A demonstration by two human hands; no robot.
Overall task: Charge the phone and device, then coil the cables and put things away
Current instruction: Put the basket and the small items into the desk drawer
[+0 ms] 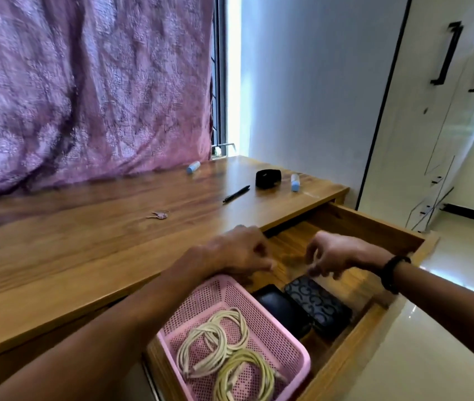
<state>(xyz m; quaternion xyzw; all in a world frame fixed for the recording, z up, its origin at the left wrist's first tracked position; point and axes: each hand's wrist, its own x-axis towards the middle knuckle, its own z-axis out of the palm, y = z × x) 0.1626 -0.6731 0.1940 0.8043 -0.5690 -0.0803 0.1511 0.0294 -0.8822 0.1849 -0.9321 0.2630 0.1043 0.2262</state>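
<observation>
An open wooden drawer (374, 227) holds a pink perforated basket (285, 337) with coiled cream cables (218, 340) in it. Beside the basket lie a plain black case (282, 311) and a black patterned case (317, 305). My left hand (235, 250) hovers over the basket's far rim, fingers curled. My right hand (337, 253), a dark bead bracelet on its wrist, hovers above the patterned case with bent fingers. Both hands are blurred; nothing is visibly held in either.
On the wooden desk (85, 256) lie keys (159, 215), a black pen (235, 194), a black band-like object (268, 178) and two blue-white tubes (193, 167) (295, 182). A purple curtain hangs behind. White wardrobe doors stand to the right.
</observation>
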